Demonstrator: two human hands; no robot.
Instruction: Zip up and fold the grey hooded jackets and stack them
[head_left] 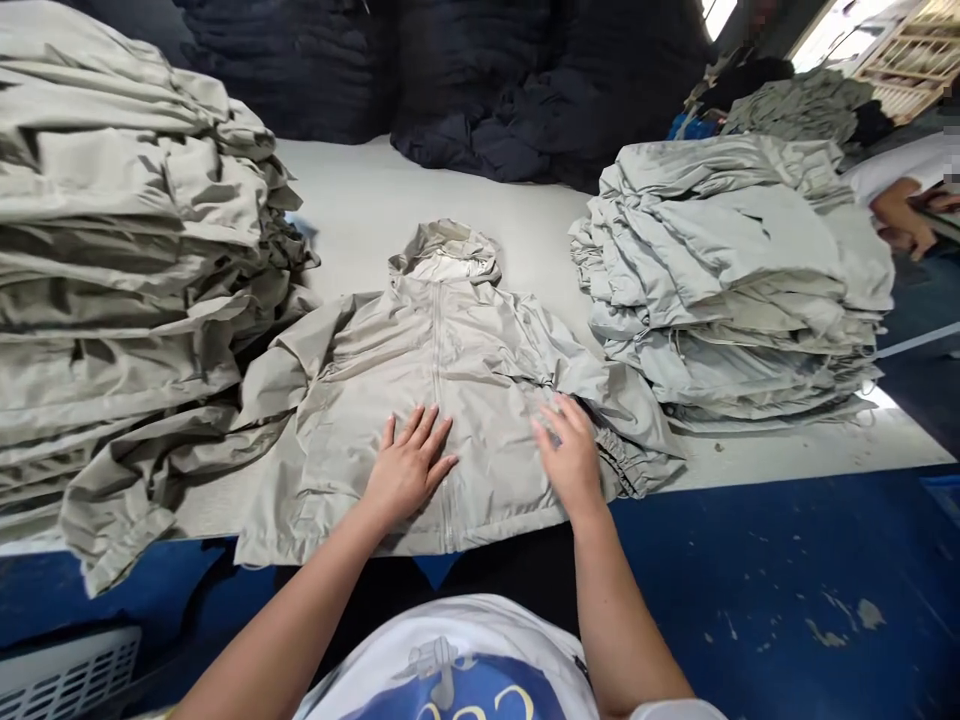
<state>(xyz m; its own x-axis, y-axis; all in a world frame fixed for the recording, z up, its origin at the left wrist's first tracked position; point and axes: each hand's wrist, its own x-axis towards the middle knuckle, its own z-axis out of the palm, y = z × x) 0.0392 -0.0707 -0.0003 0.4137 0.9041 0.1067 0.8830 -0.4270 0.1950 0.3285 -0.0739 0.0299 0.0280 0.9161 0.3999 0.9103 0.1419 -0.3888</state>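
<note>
A light grey hooded jacket [480,400] lies front up on the white table, its zipper closed down the middle and its hood pointing away from me. My left hand [409,465] rests flat on the lower front beside the zipper, fingers spread. On the other side, my right hand [571,450] touches the jacket near the right-hand sleeve, fingers stretched out and slightly apart. That sleeve is folded in beside the body, with its gathered cuff by my wrist. The left-hand sleeve stretches out, and its cuff hangs over the table's front edge.
Tall stacks of grey jackets stand at left [135,250] and right [735,270]. Dark garments [480,90] are piled along the back of the white table [345,190]. Another person's arm [904,205] shows at far right. A white plastic basket [71,675] sits below, at lower left.
</note>
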